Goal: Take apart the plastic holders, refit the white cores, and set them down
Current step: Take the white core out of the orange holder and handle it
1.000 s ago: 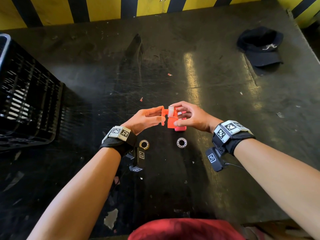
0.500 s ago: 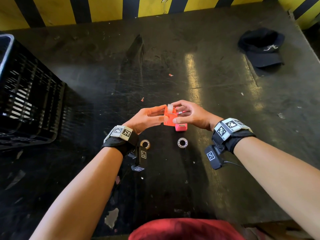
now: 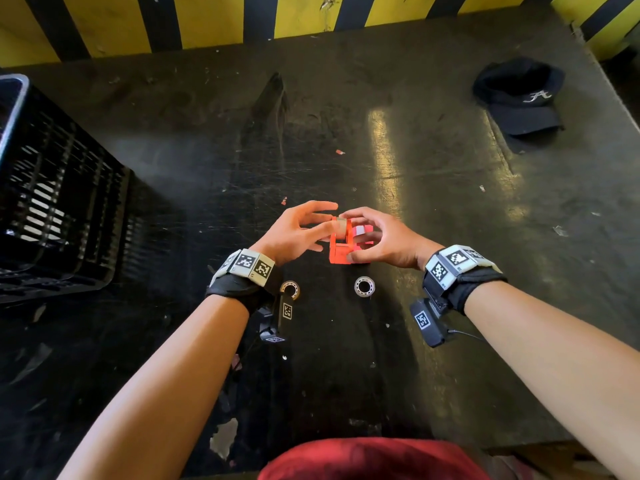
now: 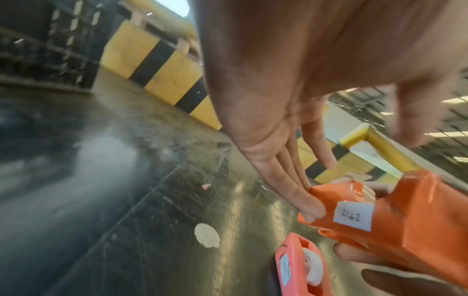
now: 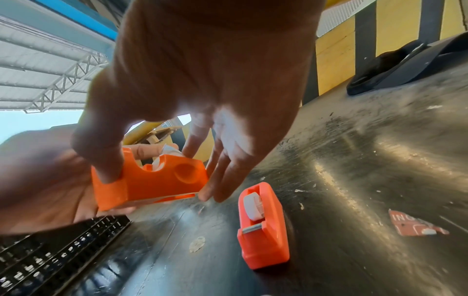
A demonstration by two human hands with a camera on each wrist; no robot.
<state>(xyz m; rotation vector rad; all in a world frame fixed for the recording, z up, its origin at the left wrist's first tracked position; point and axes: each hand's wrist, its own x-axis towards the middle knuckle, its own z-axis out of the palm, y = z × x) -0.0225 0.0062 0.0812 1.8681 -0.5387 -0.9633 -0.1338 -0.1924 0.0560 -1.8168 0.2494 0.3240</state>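
An orange plastic holder (image 3: 338,251) is held just above the dark table. A white core (image 3: 341,227) sits in its top slot. My right hand (image 3: 349,237) grips the holder, thumb on its low end (image 5: 106,170) and fingers at the other end. My left hand (image 3: 327,226) lies against the holder's left side with straight fingers (image 4: 303,200), one fingertip by the core. The holder carries a white label (image 4: 353,216). A second orange holder (image 5: 263,226) with its white core (image 5: 254,206) in place stands on the table, half hidden behind my right hand in the head view.
Two tape rolls (image 3: 290,289) (image 3: 364,285) lie on the table between my wrists. A black slatted crate (image 3: 52,202) stands at the left, and a black cap (image 3: 519,98) lies at the far right. A yellow-black striped wall (image 3: 207,19) closes the back.
My left fingers have loosened from pinching the holder's side and now lie straight against it. The white core sits lower in the holder. Both hands stay in about the same spot.
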